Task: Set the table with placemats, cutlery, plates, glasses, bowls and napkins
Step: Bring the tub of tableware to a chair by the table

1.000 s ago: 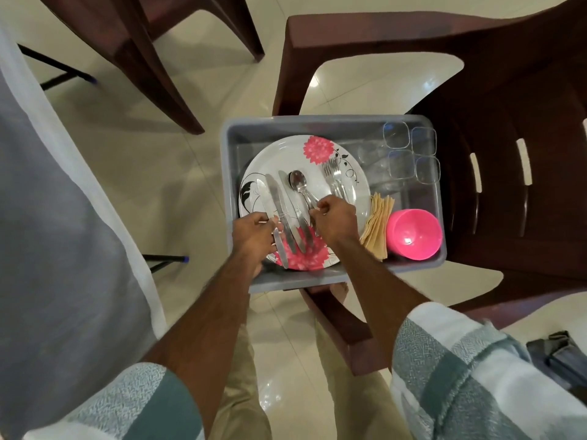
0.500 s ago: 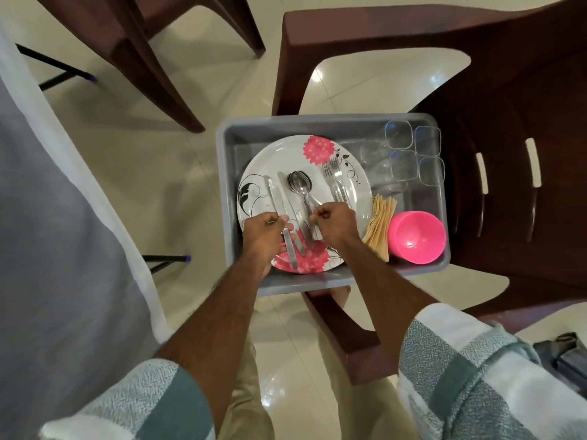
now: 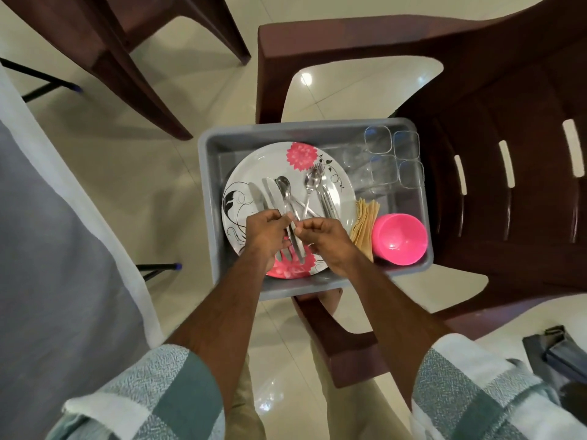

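Our left hand [image 3: 266, 236] and right hand [image 3: 324, 238] pinch cutlery [image 3: 293, 227] over the plate [image 3: 251, 173] in the grey tub [image 3: 286, 130] on a chair; glasses, napkins and bowl remain unpacked, so setting has barely begun.

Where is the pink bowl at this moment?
In the head view the pink bowl sits in the grey tub's near right corner, just right of the tan napkins and below the clear glasses.

Steel cutlery [image 3: 287, 198] lies on a floral plate [image 3: 340, 198] beside tan napkins [image 3: 365, 223], pink bowl [image 3: 400, 238], clear glasses [image 3: 394, 160].
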{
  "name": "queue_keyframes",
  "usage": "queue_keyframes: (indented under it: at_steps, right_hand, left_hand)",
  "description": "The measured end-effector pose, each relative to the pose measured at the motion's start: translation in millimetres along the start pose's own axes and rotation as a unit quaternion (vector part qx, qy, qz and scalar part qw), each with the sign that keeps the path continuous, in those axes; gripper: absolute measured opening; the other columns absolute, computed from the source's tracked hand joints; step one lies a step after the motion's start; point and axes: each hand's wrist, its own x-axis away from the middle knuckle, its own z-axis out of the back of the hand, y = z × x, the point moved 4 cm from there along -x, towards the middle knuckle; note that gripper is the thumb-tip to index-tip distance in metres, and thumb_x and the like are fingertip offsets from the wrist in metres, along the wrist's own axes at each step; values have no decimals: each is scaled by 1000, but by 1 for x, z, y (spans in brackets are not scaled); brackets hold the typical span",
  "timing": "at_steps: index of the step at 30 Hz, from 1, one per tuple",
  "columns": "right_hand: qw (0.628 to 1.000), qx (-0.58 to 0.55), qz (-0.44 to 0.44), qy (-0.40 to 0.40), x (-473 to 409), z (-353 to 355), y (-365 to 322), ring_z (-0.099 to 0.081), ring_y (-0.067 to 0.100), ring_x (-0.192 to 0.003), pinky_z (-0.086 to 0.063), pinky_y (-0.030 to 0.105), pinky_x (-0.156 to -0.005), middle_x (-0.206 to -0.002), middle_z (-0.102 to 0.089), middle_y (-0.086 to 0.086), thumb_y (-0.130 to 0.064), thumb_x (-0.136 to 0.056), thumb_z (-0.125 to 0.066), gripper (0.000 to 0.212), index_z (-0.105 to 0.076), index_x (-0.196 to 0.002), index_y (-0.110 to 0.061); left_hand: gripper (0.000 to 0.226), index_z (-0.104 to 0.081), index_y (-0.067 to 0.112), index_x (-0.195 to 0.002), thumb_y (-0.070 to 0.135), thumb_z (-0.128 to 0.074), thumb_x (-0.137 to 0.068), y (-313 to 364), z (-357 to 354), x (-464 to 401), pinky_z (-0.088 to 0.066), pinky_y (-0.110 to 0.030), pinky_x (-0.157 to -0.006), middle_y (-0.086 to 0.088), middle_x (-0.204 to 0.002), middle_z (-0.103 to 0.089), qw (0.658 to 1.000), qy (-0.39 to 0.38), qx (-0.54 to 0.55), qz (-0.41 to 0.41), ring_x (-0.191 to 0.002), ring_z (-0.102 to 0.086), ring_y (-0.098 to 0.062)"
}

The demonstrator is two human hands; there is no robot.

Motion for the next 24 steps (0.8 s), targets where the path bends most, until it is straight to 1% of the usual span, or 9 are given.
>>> queue_keyframes:
  at_steps: [2,4,7,9,12,16,20,21,24]
  right_hand:
    - [999,24,4,21,-2,8,-2,-62,15,-71,-49,28,-62,-84,-72,7,-12,-89,-75,10,-76,-96,-5]
    - [992,74,37,94,-7,21,-11,-68,10,-73,-54,27,-66,-83,-75,3,-16,-86,-79,6,-76,-89,-11]
    - [944,225,66,233,-19,43,-23,-69,10,-77,-58,30,-75,-81,-73,-4,-18,-86,-78,6,-74,-89,-16]
    - [907,310,77,274,-28,50,-30,-67,12,-76,-59,32,-74,-81,-71,-4,-17,-88,-75,4,-71,-87,-17]
    - [877,374,81,289,-38,50,-37,-67,14,-74,-61,36,-71,-80,-70,-2,-19,-88,-75,12,-66,-81,-22]
    - [852,438,81,275,-46,39,-42,-67,18,-75,-59,35,-71,-84,-71,1,-29,-89,-74,13,-71,-86,-17]
    - [829,492,54,258,-47,24,-42,-65,20,-83,-41,27,-66,-93,-68,3,-38,-90,-74,30,-68,-101,-11]
    - [826,496,43,264,-48,23,-41,-66,21,-87,-41,28,-66,-95,-69,4,-37,-90,-74,30,-69,-104,-11]
    - [844,460,22,275,-53,20,-38,-70,22,-87,-57,32,-68,-94,-72,5,-32,-90,-75,22,-72,-102,-14]
  left_hand:
    - [15,-69,9,-81,17,-72,-94,-1,-3,-2,-63,-39,-67,-15,-90,-77,1000,2,-10,-2,-79,-74,-26]
    - [13,-70,11,-82,16,-71,-94,-2,-3,-4,-61,-37,-66,-12,-87,-77,1000,10,-13,-1,-78,-74,-24]
    - [11,-70,11,-84,14,-70,-95,-2,-4,-8,-58,-31,-62,-4,-83,-74,1000,19,-15,-3,-65,-70,-11]
    - [10,-71,11,-86,15,-70,-95,-2,-4,-10,-58,-30,-61,0,-80,-72,1000,23,-21,-3,-61,-66,-8]
    - [8,-71,9,-89,14,-69,-95,-2,-6,-14,-56,-27,-56,-2,-82,-74,1000,20,-21,-5,-60,-68,-8]
    - [9,-73,11,-88,18,-71,-94,-5,-5,-20,-59,-33,-67,-8,-96,-75,999,28,-31,-5,-79,-67,-18]
    - [9,-72,14,-87,20,-71,-94,-6,-4,-25,-59,-33,-67,-4,-92,-75,999,35,-35,-4,-74,-63,-15]
    - [9,-72,14,-88,20,-71,-94,-6,-4,-25,-59,-33,-67,-2,-90,-75,999,34,-36,-3,-72,-63,-14]
    - [6,-73,14,-90,20,-72,-93,-6,-3,-27,-62,-38,-76,-4,-93,-76,999,30,-36,0,-73,-62,-13]
